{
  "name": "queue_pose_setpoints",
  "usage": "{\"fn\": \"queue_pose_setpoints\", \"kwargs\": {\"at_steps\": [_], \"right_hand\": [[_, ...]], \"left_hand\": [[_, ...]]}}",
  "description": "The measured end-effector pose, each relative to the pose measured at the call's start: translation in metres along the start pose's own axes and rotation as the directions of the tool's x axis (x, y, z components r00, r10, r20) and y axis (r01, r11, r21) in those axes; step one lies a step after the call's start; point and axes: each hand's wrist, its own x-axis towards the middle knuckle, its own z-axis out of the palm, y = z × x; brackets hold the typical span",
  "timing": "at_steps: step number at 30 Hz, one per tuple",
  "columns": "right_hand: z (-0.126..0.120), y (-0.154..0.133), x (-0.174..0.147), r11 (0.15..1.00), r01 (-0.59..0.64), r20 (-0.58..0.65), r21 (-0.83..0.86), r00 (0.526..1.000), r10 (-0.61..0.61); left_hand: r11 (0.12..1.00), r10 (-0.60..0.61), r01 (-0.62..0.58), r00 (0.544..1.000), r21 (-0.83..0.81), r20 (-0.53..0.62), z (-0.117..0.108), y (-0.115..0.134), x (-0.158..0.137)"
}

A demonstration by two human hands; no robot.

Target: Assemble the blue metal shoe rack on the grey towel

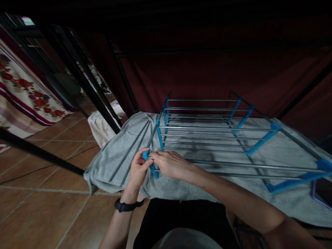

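A rack of grey metal rods (204,135) and blue plastic connectors (259,143) lies on a grey cloth in front of me. My left hand (138,167), with a black band on its wrist, pinches the blue connector (146,154) at the rack's near left corner. Close beside it, my right hand (169,164) is closed around the left end of a metal rod (233,165) against that connector. The fingers partly hide the joint, so I cannot tell how far the rod sits in it. Two loose rods (127,159) lie left of my hands.
The grey cloth (103,173) covers a low surface between dark metal posts (77,83). A dark red curtain (207,76) hangs behind. At left are a floral cloth (31,90), a tiled floor (52,207) and a cable. A purple-edged object (313,193) lies at the right.
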Motion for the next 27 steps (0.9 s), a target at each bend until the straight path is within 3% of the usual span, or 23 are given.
{"fn": "queue_pose_setpoints", "kwargs": {"at_steps": [5, 13, 27], "right_hand": [[0.007, 0.006, 0.004, 1.000, 0.006, -0.032, -0.015, 0.999, -0.007], [0.009, 0.013, 0.002, 0.999, 0.045, -0.039, -0.019, 0.998, -0.045], [0.004, 0.012, -0.004, 0.999, 0.035, -0.029, -0.025, 0.999, -0.036]], "left_hand": [[0.997, 0.041, -0.037, 0.998, 0.070, -0.048, 0.003, -0.004, -0.001], [0.997, 0.027, -0.033, 0.996, 0.070, 0.087, 0.006, -0.004, -0.006], [0.965, 0.103, -0.125, 0.989, 0.229, 0.105, 0.017, 0.007, -0.016]]}}
